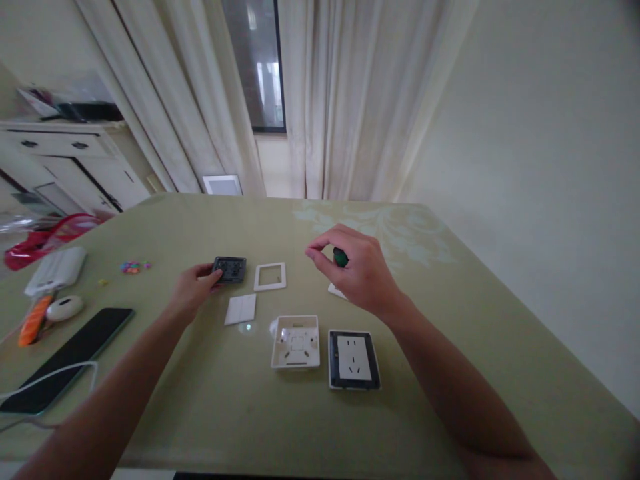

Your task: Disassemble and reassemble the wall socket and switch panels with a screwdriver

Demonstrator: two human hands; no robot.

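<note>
My left hand (193, 288) rests on the green table (210, 400) and pinches the near left edge of a dark switch module (230, 269). My right hand (357, 270) hovers above the table with fingers curled around a green-handled tool (341, 257), thumb and forefinger pinched together. A white frame (271, 276) lies right of the module. A white cover plate (241, 309) lies in front of it. Nearer me sit a white wall box (296, 341) and a socket plate (353, 359) with a dark rim. A small white piece (336, 291) shows under my right hand.
At the left lie a black phone (70, 357) with a white cable (45, 380), an orange item (33, 320), a white oval object (64, 307), a white power strip (56, 269) and small coloured bits (133, 267). Curtains and a white cabinet (75, 167) stand behind.
</note>
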